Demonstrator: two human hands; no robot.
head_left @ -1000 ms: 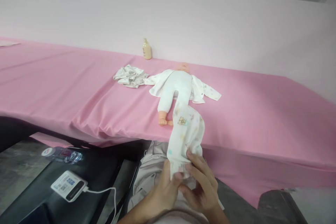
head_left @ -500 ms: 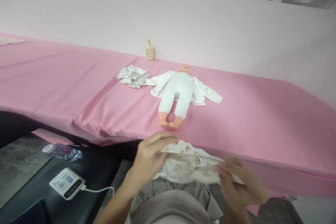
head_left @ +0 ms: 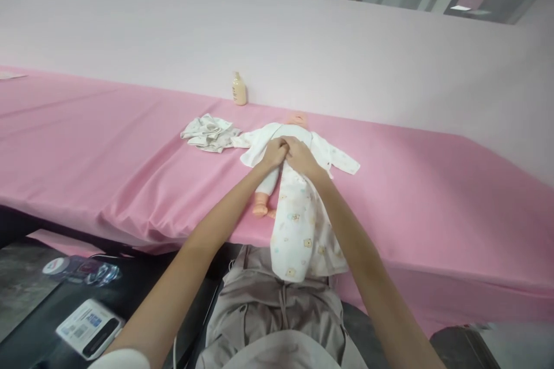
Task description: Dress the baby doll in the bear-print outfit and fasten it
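Note:
A baby doll point(head_left: 298, 122) in white lies on its back on the pink-covered table point(head_left: 130, 150), an open white jacket point(head_left: 337, 155) spread under it. A pair of printed baby trousers point(head_left: 298, 230) lies over the doll's legs and hangs off the table's front edge. My left hand point(head_left: 274, 153) and my right hand point(head_left: 300, 155) meet at the doll's waist, both closed on the top of the trousers. One bare doll foot point(head_left: 261, 207) shows to the left of the trousers.
A crumpled printed garment point(head_left: 208, 132) lies left of the doll. A small beige bottle point(head_left: 238, 90) stands by the pale wall. Below the table's edge on a dark surface lie a plastic water bottle point(head_left: 82, 270) and a white power bank point(head_left: 89, 327) with a cable.
My hands carried the printed trousers from my lap up onto the doll. They now cover its legs, with both hands at its waist.

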